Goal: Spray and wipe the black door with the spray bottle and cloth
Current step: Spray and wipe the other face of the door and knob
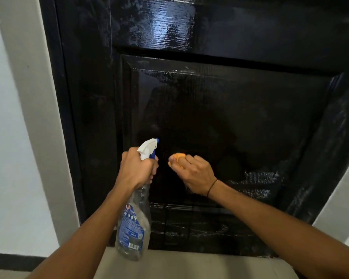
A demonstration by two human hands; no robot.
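Note:
A glossy black panelled door [220, 109] fills the view, streaked with wet patches near its top and lower right. My left hand [136, 168] grips the neck of a clear spray bottle [133, 224] with a blue label; its white and blue nozzle [149, 147] points at the lower panel. My right hand [193, 174] holds a bunched orange cloth [177, 160] close against the lower panel, just right of the nozzle. Most of the cloth is hidden under my fingers.
A white wall [10, 137] and pale frame edge [38, 117] run down the left of the door. Another pale wall strip [343, 202] shows at the lower right. A beige floor or step [189, 264] lies below the door, with a dark skirting [12, 260] at the bottom left.

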